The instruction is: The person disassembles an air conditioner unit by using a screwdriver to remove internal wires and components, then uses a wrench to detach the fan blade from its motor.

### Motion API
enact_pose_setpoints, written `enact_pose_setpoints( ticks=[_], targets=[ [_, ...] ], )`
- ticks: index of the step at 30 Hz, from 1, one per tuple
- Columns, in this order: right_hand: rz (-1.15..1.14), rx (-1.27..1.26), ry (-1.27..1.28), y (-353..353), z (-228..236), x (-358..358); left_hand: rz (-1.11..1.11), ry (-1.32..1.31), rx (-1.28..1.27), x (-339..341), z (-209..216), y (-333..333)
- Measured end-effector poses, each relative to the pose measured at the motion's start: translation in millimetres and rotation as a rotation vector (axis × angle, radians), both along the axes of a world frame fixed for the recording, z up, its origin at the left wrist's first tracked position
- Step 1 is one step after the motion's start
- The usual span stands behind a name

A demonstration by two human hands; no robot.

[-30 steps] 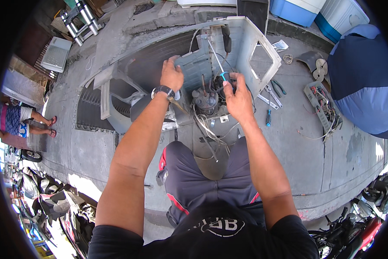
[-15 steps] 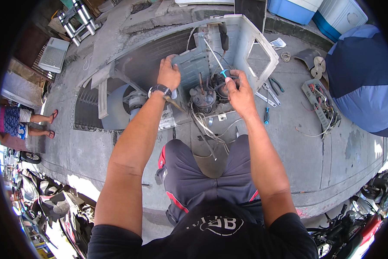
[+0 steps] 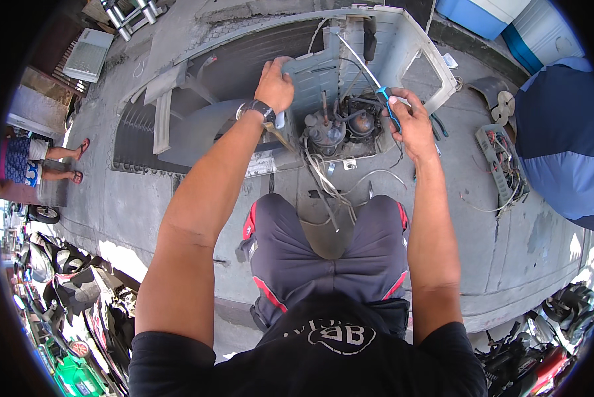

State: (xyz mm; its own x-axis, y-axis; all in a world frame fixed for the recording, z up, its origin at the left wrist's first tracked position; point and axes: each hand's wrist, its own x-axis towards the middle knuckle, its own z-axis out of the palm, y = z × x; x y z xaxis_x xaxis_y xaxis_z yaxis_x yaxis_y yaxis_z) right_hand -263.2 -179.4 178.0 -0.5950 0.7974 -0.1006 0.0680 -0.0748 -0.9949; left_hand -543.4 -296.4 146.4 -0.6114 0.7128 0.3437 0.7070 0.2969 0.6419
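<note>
1. Toward 1 o'clock, the right hand (image 3: 413,126) pinches the blue-and-black handle of a screwdriver (image 3: 381,92) between thumb and fingers, the shaft slanting up toward 11 o'clock. Its tip lies near the upper wall of an opened grey housing (image 3: 416,40); I can't tell whether they touch.
2. Just short of 12 o'clock, the left hand (image 3: 274,87) is at the edge of a blue-grey divider panel (image 3: 308,78), fingers partly curled — whether it pinches the edge, I can't tell.
3. Between 12 and 1, inside the housing, stands a dark compressor (image 3: 326,135), pale wires (image 3: 337,192) trailing below it toward the person's knees.
4. At 10 o'clock, a grey fan blade (image 3: 194,135) sits in the housing.
5. Near 3 o'clock, a wire-filled electrical box (image 3: 501,162) lies on the concrete — a blue bundle (image 3: 565,126) just beyond it.
</note>
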Motion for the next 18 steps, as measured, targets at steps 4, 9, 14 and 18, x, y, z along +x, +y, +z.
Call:
enact_pose_setpoints(
  ticks=[4, 9, 14, 18],
  targets=[
    [0.026, -0.036, 0.055, 0.7, -4.4, -4.8, 0.077, -0.024, 0.015, 6.5, 0.2, 4.7],
    [0.106, -0.623, 0.349, -3.7, 3.2, -11.4, 0.231, -0.029, 0.023, 24.4, -2.4, 18.5],
    [0.115, -0.453, 0.238, -3.6, 14.0, -9.6, 0.160, -0.041, 0.014, 11.0, -3.6, 13.7],
    [0.089, -0.248, 0.090, -19.8, 20.8, -18.9, 0.164, -0.015, 0.012, 13.2, -4.6, 10.3]
  ],
)
